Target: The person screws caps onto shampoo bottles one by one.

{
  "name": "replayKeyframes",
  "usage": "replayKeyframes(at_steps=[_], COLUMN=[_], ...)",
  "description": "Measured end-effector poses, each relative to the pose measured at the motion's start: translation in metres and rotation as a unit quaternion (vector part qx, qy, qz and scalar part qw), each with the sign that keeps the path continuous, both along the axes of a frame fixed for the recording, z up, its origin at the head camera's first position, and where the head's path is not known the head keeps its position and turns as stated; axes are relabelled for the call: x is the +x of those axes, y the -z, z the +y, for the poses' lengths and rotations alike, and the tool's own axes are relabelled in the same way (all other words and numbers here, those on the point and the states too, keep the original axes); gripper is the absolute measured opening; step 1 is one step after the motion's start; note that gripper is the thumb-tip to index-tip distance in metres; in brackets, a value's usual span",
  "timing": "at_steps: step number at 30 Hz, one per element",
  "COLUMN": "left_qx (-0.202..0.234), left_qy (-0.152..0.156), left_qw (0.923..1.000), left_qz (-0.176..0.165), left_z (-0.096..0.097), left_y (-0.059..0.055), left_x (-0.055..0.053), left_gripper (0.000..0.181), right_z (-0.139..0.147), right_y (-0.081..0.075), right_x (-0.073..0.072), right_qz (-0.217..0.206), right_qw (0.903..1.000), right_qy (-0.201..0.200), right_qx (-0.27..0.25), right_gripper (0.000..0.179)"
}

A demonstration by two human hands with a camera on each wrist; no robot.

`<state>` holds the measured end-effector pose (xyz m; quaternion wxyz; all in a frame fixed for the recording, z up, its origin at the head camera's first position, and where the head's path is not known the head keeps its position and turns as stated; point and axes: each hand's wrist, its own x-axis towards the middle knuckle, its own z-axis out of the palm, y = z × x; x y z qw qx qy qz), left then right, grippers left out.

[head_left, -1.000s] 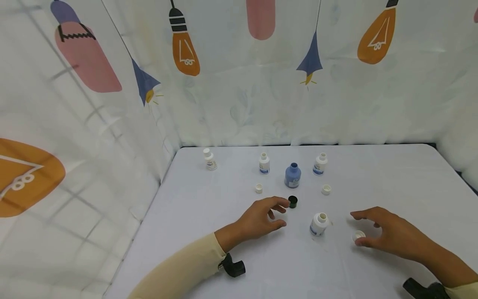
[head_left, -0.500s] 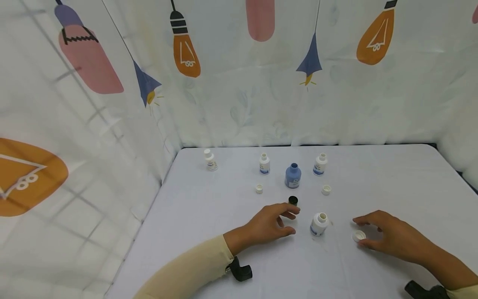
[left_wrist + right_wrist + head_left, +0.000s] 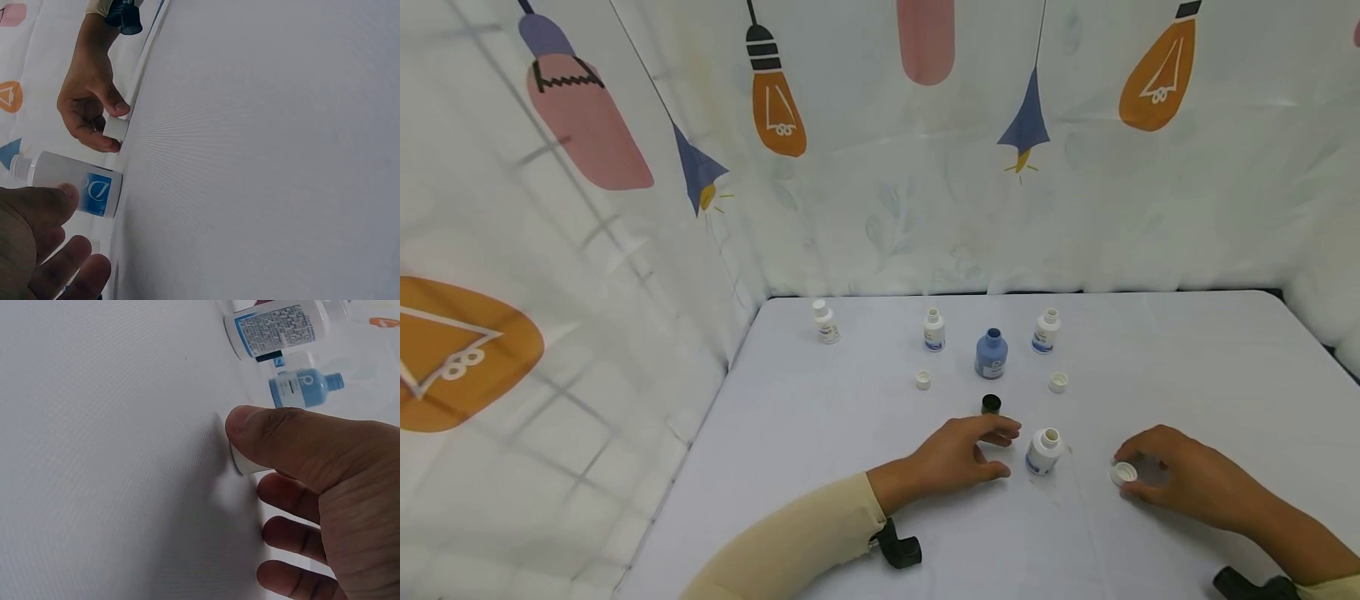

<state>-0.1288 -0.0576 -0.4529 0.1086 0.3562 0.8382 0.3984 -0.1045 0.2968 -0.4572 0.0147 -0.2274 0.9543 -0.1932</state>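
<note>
A small white bottle (image 3: 1043,454) with a blue label stands upright and uncapped on the white table. My left hand (image 3: 957,457) is just left of it, thumb and fingers spread with a gap before the bottle. In the left wrist view, the thumb overlaps the bottle (image 3: 97,192) without curling round it. To the right, my right hand (image 3: 1191,475) pinches a white bottle cap (image 3: 1123,473) between thumb and forefinger, at the tabletop. The thumb covers much of that cap (image 3: 249,464) in the right wrist view.
A dark cap (image 3: 991,403) lies just beyond the left fingers. Farther back stand an open blue bottle (image 3: 991,357), open white bottles (image 3: 934,332) (image 3: 1045,332) and a capped white bottle (image 3: 826,323). Two white caps (image 3: 922,380) (image 3: 1058,382) lie before them. Printed cloth (image 3: 880,208) hangs behind the table.
My left hand has moved right and slightly nearer, toward the white bottle. The right forefinger has come in to the cap, closing the gap between finger and thumb.
</note>
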Motion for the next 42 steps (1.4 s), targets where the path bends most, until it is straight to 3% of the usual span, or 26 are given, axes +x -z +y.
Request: replayKeyframes(at_steps=[17, 31, 42], left_qx=[-0.012, -0.033, -0.043], left_qy=[0.007, 0.008, 0.011], left_qw=[0.9997, 0.998, 0.9979], left_qz=[0.02, 0.053, 0.046], left_z=[0.014, 0.023, 0.029], left_y=[0.005, 0.008, 0.007], left_x=[-0.003, -0.007, -0.008], left_gripper=[0.064, 0.061, 0.062], right_z=[-0.003, -0.008, -0.011], right_y=[-0.001, -0.005, -0.005], right_x=[-0.002, -0.005, -0.006], right_qz=[0.04, 0.011, 0.006], right_qw=[0.9991, 0.9996, 0.9997], right_qy=[-0.016, -0.013, -0.012], right_qx=[-0.005, -0.022, -0.02], right_gripper=[0.041, 0.037, 0.037])
